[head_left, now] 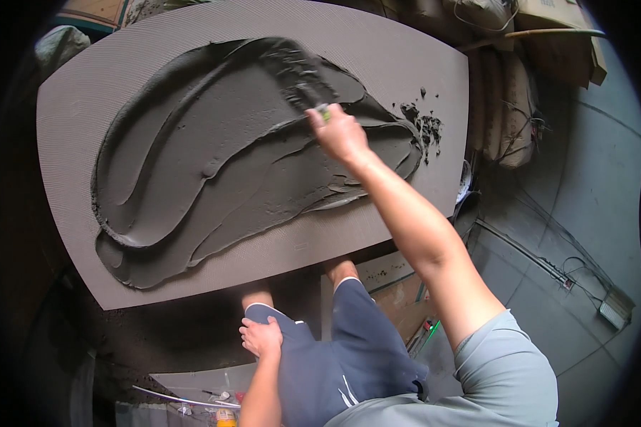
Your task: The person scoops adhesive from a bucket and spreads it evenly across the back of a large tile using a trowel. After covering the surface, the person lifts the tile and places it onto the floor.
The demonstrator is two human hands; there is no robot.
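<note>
My right hand grips the green handle of a trowel, whose mortar-smeared blade is blurred over a wide spread of wet dark grey mortar. The mortar lies on a large grey slab with a finely ridged surface, and several crumbs of it are scattered near the right side. My left hand rests on my left thigh with its fingers somewhat apart, holding nothing.
Stacked sacks and cartons stand beyond the slab's right side, by a grey tiled floor with a long metal bar and cables. A light board with small items and a yellow container lies at lower left.
</note>
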